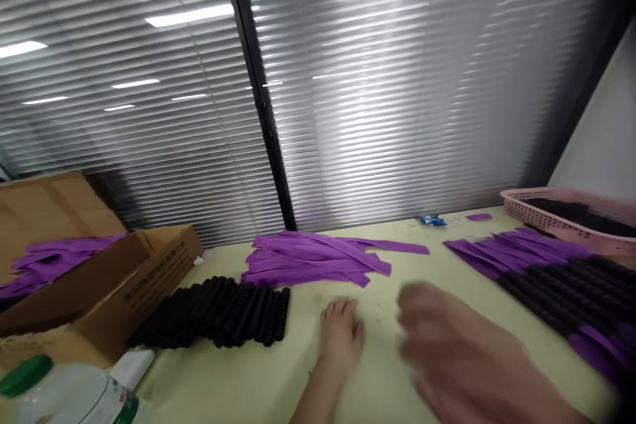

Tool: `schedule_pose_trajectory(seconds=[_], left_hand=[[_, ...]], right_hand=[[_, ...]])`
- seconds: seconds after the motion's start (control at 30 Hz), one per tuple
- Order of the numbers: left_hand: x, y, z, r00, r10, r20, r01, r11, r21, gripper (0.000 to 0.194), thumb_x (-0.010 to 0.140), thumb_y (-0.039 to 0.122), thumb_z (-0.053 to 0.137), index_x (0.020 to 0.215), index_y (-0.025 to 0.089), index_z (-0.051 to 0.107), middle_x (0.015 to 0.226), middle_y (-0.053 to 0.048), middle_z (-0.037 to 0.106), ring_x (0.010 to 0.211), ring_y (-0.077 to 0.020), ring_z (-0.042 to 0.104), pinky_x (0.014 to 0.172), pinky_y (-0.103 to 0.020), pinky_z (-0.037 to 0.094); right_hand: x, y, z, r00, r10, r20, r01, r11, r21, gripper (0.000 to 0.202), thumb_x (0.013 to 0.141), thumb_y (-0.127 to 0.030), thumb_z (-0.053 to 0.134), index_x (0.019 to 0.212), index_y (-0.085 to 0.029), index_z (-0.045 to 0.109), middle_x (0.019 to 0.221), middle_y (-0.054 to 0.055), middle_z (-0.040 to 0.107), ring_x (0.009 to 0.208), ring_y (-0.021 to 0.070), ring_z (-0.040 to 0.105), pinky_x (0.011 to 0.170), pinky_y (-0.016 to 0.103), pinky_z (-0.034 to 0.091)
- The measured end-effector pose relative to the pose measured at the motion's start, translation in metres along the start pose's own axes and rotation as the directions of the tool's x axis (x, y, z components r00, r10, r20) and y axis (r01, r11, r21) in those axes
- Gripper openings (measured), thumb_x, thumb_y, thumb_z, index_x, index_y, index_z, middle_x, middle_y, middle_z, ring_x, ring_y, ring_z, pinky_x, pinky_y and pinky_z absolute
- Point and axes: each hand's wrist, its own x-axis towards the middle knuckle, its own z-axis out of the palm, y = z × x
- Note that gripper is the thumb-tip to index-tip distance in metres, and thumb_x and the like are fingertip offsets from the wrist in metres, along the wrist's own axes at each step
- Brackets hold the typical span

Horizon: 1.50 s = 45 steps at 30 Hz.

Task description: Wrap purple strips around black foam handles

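My left hand (342, 331) rests on the pale yellow-green tabletop (248, 377), its fingers lying flat with nothing visible in them. To its right is my right hand (447, 341), raised and smeared by motion; its fingers look bent, but what they hold, if anything, cannot be made out. Beyond my left hand lies a loose pile of purple fabric strips (308, 258). Left of that hand sits a row of black ridged tubes (238, 311). On the right, more purple strips (501, 248) run through black ridged sleeves (551, 291), laid side by side.
An open cardboard box (144, 285) with purple strips stands at the left. In front of it is a green-capped bottle (74, 394). A pink basket (561, 222) of black pieces sits back right. Near the blinds (368, 112) lies a small blue packet (431, 220).
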Motion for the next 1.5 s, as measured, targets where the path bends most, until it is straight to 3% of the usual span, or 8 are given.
schedule_pose_trajectory(seconds=[0.13,0.23,0.33,0.43,0.7,0.87,1.03,1.5], left_hand=[[0.000,0.001,-0.001,1.000,-0.012,-0.029,0.012,1.000,0.007,0.044,0.085,0.022,0.046,0.127,0.019,0.058,0.122,-0.013,0.060,0.114,-0.0297,0.049,0.099,-0.044,0.036],[-0.002,0.003,-0.001,0.998,-0.036,-0.058,0.036,0.999,0.014,0.043,0.086,0.021,0.045,0.127,0.020,0.058,0.123,-0.009,0.060,0.114,-0.0250,0.051,0.100,-0.038,0.037],[-0.003,0.003,-0.001,0.989,-0.077,-0.124,0.088,0.993,0.084,0.040,0.086,0.022,0.045,0.123,0.021,0.060,0.125,-0.008,0.059,0.116,-0.0246,0.050,0.101,-0.038,0.037],[-0.004,-0.001,-0.001,0.953,-0.190,-0.237,0.247,0.939,0.239,0.042,0.087,0.025,0.047,0.127,0.020,0.058,0.137,-0.011,0.051,0.127,-0.0308,0.042,0.108,-0.048,0.029],[-0.009,-0.022,-0.005,0.771,-0.467,-0.432,0.628,0.669,0.398,0.058,0.089,0.038,0.051,0.140,0.012,0.047,0.153,-0.023,0.028,0.140,-0.0418,0.024,0.108,-0.059,0.021],[-0.008,-0.024,-0.007,0.783,-0.447,-0.433,0.617,0.649,0.446,0.053,0.090,0.036,0.050,0.139,0.014,0.049,0.147,-0.022,0.039,0.129,-0.0384,0.040,0.101,-0.055,0.032],[-0.008,-0.030,-0.007,0.774,-0.389,-0.499,0.622,0.614,0.486,0.047,0.091,0.026,0.047,0.137,0.018,0.051,0.141,-0.018,0.047,0.122,-0.0347,0.045,0.094,-0.051,0.037],[-0.004,-0.030,-0.021,0.714,-0.544,-0.442,0.701,0.558,0.444,0.061,0.084,0.001,0.043,0.141,0.024,0.043,0.128,-0.013,0.053,0.112,-0.0272,0.052,0.088,-0.038,0.044]], right_hand=[[0.026,0.060,0.014,0.953,0.294,0.077,-0.269,0.933,-0.238,0.033,0.094,-0.043,0.046,0.120,-0.028,0.059,0.125,0.009,0.061,0.120,0.0258,0.053,0.101,0.044,0.044],[0.017,0.124,0.034,0.813,0.562,0.150,-0.452,0.773,-0.446,0.053,0.094,-0.040,0.041,0.137,-0.010,0.046,0.143,0.017,0.045,0.135,0.0296,0.039,0.111,0.046,0.034],[-0.004,0.161,0.052,0.684,0.689,0.241,-0.470,0.668,-0.576,0.061,0.095,-0.040,0.037,0.146,-0.006,0.032,0.150,0.018,0.034,0.138,0.0302,0.033,0.111,0.044,0.032],[-0.018,0.166,0.059,0.641,0.721,0.262,-0.445,0.628,-0.638,0.060,0.097,-0.040,0.035,0.147,-0.007,0.032,0.148,0.018,0.038,0.135,0.0294,0.039,0.107,0.041,0.036],[-0.021,0.158,0.036,0.664,0.716,0.217,-0.293,0.515,-0.805,0.045,0.095,-0.034,0.039,0.134,-0.012,0.048,0.123,0.018,0.060,0.106,0.0303,0.060,0.084,0.040,0.046],[-0.019,0.167,0.032,0.645,0.753,0.131,-0.312,0.415,-0.855,0.047,0.097,-0.042,0.037,0.133,-0.014,0.049,0.107,0.018,0.063,0.097,0.0323,0.061,0.074,0.039,0.046],[-0.015,0.186,0.053,0.780,0.579,0.238,-0.202,0.592,-0.780,0.049,0.098,-0.032,0.037,0.143,-0.014,0.039,0.134,0.018,0.050,0.115,0.0308,0.051,0.088,0.040,0.045],[-0.034,0.211,0.040,0.840,0.467,0.277,-0.093,0.626,-0.774,0.060,0.084,0.002,0.030,0.138,-0.018,0.046,0.124,0.014,0.056,0.104,0.0248,0.060,0.074,0.033,0.049]])
